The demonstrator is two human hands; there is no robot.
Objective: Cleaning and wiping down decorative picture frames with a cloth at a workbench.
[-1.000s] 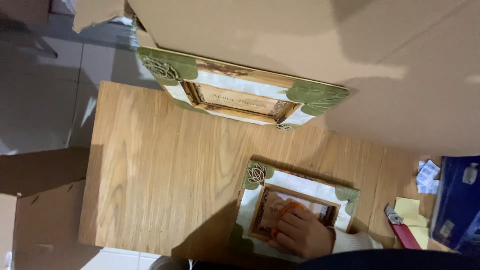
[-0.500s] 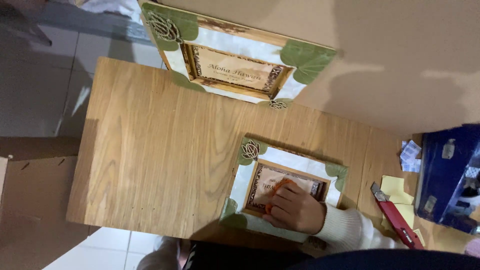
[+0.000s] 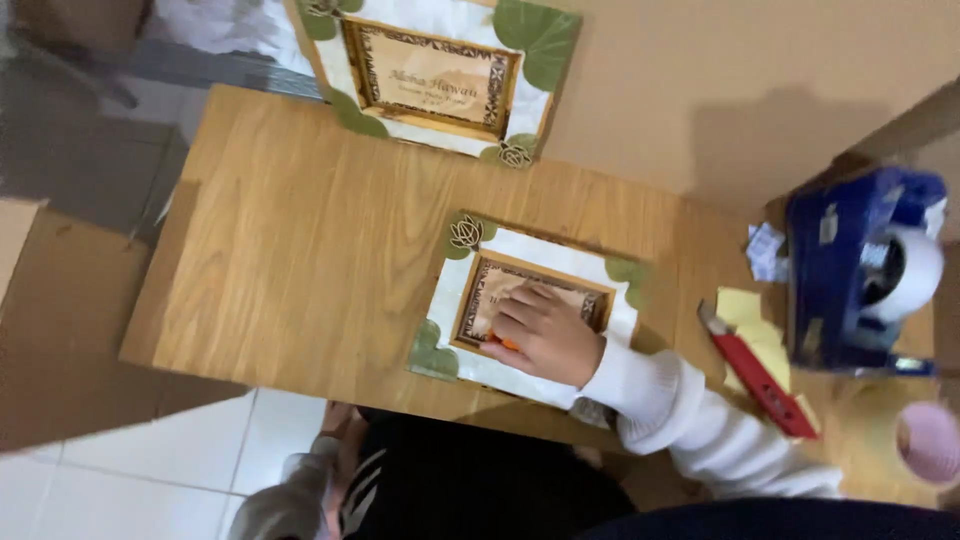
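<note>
My right hand point(image 3: 545, 335) lies flat on the frame point(image 3: 530, 300) at the desk's point(image 3: 300, 250) near edge, fingers point(image 3: 520, 305) spread w/ something orange under them, prob pinning it steady. Left hand not in view. Second frame point(image 3: 440, 75) leans against cardboard, out of the way.

Bare table point(image 3: 300, 250) lies open leftward; cutter point(image 3: 755, 372) and tape dispenser point(image 3: 850, 270) crowd the right.

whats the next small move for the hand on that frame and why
Probably lift the right hand off the near picture frame to check the panel. The fingers lie flat over the centre, hiding most of it and something orange beneath. The frame lies flat on the wooden table.
</note>
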